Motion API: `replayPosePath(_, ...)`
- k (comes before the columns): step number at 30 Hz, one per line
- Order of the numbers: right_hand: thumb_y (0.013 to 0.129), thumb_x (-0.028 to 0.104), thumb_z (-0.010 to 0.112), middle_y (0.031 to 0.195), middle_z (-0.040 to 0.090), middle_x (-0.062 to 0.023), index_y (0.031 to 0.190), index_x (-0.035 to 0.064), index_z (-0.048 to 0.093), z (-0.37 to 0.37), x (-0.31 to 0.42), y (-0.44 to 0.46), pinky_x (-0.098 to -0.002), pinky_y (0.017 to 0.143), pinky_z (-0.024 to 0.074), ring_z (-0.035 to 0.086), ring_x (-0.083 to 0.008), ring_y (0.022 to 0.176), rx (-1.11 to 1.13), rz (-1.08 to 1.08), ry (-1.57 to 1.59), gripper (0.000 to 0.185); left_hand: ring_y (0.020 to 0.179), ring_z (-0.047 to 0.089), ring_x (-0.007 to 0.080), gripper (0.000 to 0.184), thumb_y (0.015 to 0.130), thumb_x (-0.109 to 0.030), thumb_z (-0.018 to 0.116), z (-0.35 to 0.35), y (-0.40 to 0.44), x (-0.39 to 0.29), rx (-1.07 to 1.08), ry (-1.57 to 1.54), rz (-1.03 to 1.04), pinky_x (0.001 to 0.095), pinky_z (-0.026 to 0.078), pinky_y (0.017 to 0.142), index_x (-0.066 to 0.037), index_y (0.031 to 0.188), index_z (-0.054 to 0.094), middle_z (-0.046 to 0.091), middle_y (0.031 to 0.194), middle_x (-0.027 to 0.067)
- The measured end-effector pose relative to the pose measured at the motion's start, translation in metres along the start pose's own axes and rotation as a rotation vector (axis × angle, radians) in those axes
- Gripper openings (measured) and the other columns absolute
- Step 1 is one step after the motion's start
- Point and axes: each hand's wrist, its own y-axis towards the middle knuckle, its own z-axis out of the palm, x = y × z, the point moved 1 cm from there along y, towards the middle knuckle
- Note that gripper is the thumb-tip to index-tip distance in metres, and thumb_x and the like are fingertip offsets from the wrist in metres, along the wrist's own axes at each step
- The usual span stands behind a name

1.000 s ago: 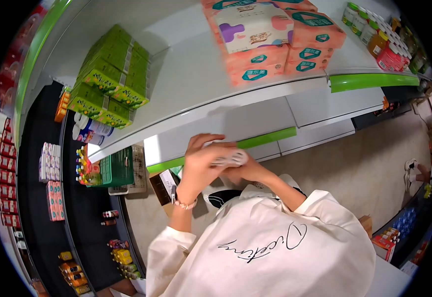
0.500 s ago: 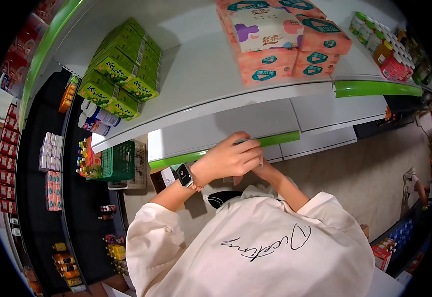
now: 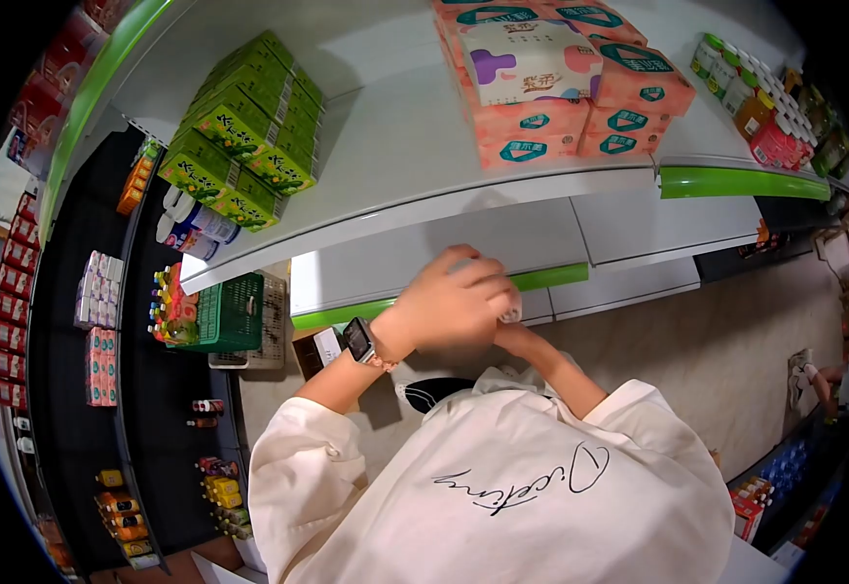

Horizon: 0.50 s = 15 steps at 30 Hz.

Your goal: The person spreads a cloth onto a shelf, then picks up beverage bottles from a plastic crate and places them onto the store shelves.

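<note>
My left hand (image 3: 454, 304), with a dark-faced watch (image 3: 358, 339) and a beaded bracelet at its wrist, is in front of my body with its fingers curled. It overlaps my right hand (image 3: 514, 337), hiding most of it, including the fingers. A small whitish thing (image 3: 512, 308) shows at the edge of my left fingers; its kind is too small and blurred to make out. Both hands are in front of the shelf's lower board (image 3: 424, 255), below the upper shelf's front edge.
On the upper shelf (image 3: 376, 146) stand green drink cartons (image 3: 239, 136), pink tissue packs (image 3: 532, 122) with a white tissue pack (image 3: 529, 60) on top, and bottles (image 3: 721, 73). A green crate (image 3: 235, 316) is at the left. Another person's hand (image 3: 819, 384) appears far right.
My left hand has risen slightly and turned, its fingers shifting over my right hand. The view has tilted a little. Goods on the shelves stay where they were.
</note>
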Motion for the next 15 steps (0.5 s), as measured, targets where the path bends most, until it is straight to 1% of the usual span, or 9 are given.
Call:
replayPosePath(2,0.083,0.028,0.077,0.088,0.066,0.0002,0.097,0.0065,0.067,0.0,0.0,0.002,-0.0269,0.064,0.0451,0.058,-0.0104,0.08,-0.007,0.072,-0.023,0.027,0.097,0.062,0.0154,0.017,0.073,-0.018,0.066,-0.012,0.001,0.008,-0.035,-0.017,-0.156,0.0369,0.045,0.089,-0.017,0.09,0.067,0.068,0.095,-0.0021)
replayPosePath(3,0.082,0.028,0.078,0.089,0.066,-0.0001,0.099,0.0061,0.067,-0.006,-0.011,0.007,-0.0263,0.064,0.0453,0.058,-0.0099,0.081,-0.001,0.101,-0.064,0.03,0.088,0.064,0.0175,0.024,0.07,-0.007,0.069,-0.017,-0.003,0.018,-0.15,-0.061,-0.255,0.0354,0.048,0.083,-0.014,0.092,0.07,0.069,0.091,0.0012)
replayPosePath(5,0.078,0.028,0.082,0.088,0.068,-0.0006,0.101,0.0039,0.069,-0.002,0.007,0.005,-0.0242,0.066,0.0463,0.059,-0.0073,0.08,-0.034,0.067,-0.053,0.036,0.081,0.065,0.0205,0.028,0.066,-0.005,0.071,-0.02,-0.022,0.042,-0.244,-0.135,-0.511,0.0363,0.05,0.077,-0.011,0.094,0.069,0.067,0.091,0.0006)
replayPosePath(6,0.078,0.028,0.082,0.087,0.068,-0.0004,0.1,0.0035,0.07,-0.006,0.009,0.006,-0.0241,0.066,0.0466,0.059,-0.0069,0.079,-0.074,0.054,-0.128,0.035,0.075,0.065,0.0219,0.031,0.067,0.004,0.069,-0.021,-0.031,0.048,-0.328,-0.177,-0.716,0.0342,0.052,0.068,-0.005,0.096,0.068,0.067,0.091,0.0062)
replayPosePath(8,0.077,0.027,0.082,0.084,0.069,0.0001,0.098,0.0028,0.071,-0.018,0.016,0.012,-0.0239,0.067,0.0473,0.06,-0.0061,0.078,-0.15,0.037,-0.285,0.034,0.074,0.065,0.0194,0.026,0.076,0.003,0.07,-0.023,-0.051,0.067,-0.467,-0.177,-0.853,0.0283,0.052,0.068,-0.001,0.101,0.065,0.066,0.091,0.0116)
replayPosePath(11,0.078,0.026,0.081,0.076,0.067,0.0016,0.092,0.003,0.071,-0.019,0.063,0.022,-0.0225,0.063,0.0465,0.059,-0.0055,0.071,-0.253,-0.281,-0.236,0.029,0.073,0.06,0.0142,0.027,0.082,-0.005,0.074,-0.025,-0.077,0.096,-0.628,-0.168,-0.963,0.0245,0.048,0.065,-0.001,0.105,0.062,0.064,0.087,0.0076)
replayPosePath(12,0.08,0.025,0.08,0.077,0.068,0.0003,0.094,0.0014,0.07,-0.019,0.087,0.025,-0.0224,0.062,0.0465,0.06,-0.0061,0.07,-0.256,-0.256,-0.276,0.029,0.073,0.059,0.0132,0.028,0.083,-0.006,0.074,-0.025,-0.083,0.105,-0.69,-0.178,-0.985,0.0238,0.048,0.064,-0.001,0.107,0.061,0.063,0.087,0.0069)
replayPosePath(13,0.081,0.024,0.079,0.078,0.068,-0.001,0.097,-0.0001,0.068,-0.018,0.11,0.029,-0.0223,0.061,0.0466,0.06,-0.0067,0.069,-0.258,-0.23,-0.316,0.03,0.073,0.056,0.0115,0.033,0.086,-0.013,0.074,-0.025,-0.085,0.111,-0.769,-0.366,-1.0,0.0221,0.045,0.063,-0.002,0.113,0.057,0.062,0.087,0.0062)
replayPosePath(15,0.081,0.019,0.077,0.085,0.069,-0.0039,0.102,0.0009,0.066,-0.013,0.145,0.04,-0.0237,0.06,0.0479,0.061,-0.0089,0.067,-0.324,-0.379,-0.387,0.029,0.078,0.057,0.0109,0.034,0.088,-0.011,0.072,-0.021,-0.091,0.113,-0.668,-0.3,-1.159,0.0238,0.047,0.067,-0.001,0.116,0.055,0.062,0.093,0.0078)
